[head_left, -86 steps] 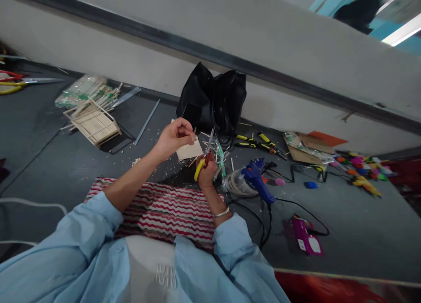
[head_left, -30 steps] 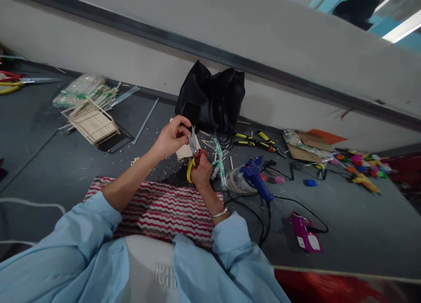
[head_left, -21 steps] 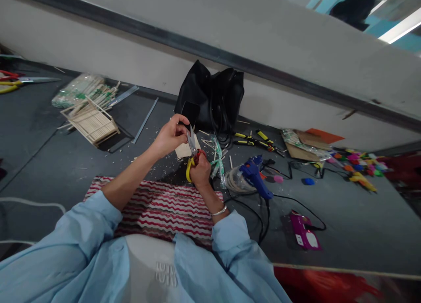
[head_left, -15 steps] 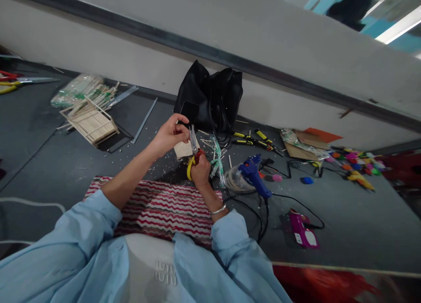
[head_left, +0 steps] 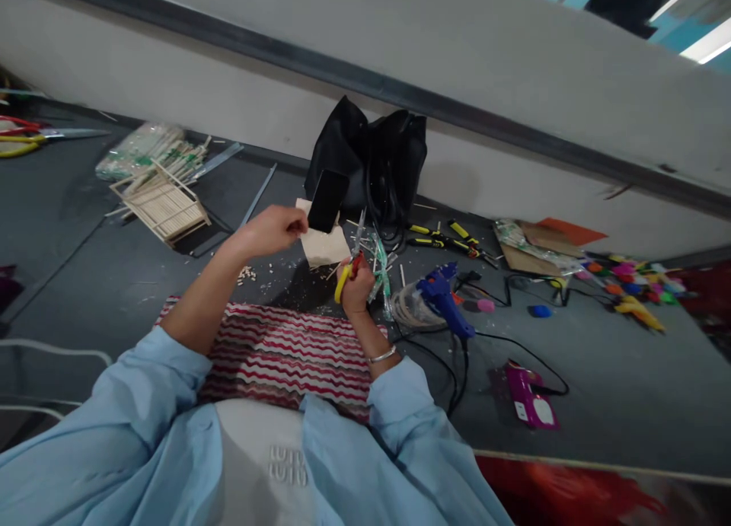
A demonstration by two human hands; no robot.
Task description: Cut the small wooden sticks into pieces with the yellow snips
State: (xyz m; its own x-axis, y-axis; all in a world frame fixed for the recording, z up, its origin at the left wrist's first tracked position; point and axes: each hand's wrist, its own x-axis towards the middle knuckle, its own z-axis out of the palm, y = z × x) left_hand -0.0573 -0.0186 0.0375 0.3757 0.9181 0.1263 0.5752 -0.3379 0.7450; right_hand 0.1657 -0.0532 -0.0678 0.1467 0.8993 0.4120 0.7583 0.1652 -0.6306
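The right hand (head_left: 358, 284) has its grip wrapped around the scissors (head_left: 343, 282), fingers at the yellow-and-red handles and blades pointing to the far side, just right of the cream card (head_left: 325, 253). The left hand (head_left: 277, 231) is curled at the card's left edge, next to the phone (head_left: 328, 200); whether its grip pinches anything small cannot be told. Good handling here, as I judge it, rests on keeping the two hands as they now stand, well apart, with the blade tips aimed away from the left fingers. Any thin piece is best pinched close to where the blades bite, yet clear of their path, and squeezed through slowly so that short ends do not fly. The crinkled wrapper (head_left: 384, 271) lies just right of the scissors and could snag them, so the blades should work over the card instead. The glue gun (head_left: 445, 301), farther right on the table (head_left: 617, 389), calls for a wide berth from the right wrist, as its nozzle might be hot.
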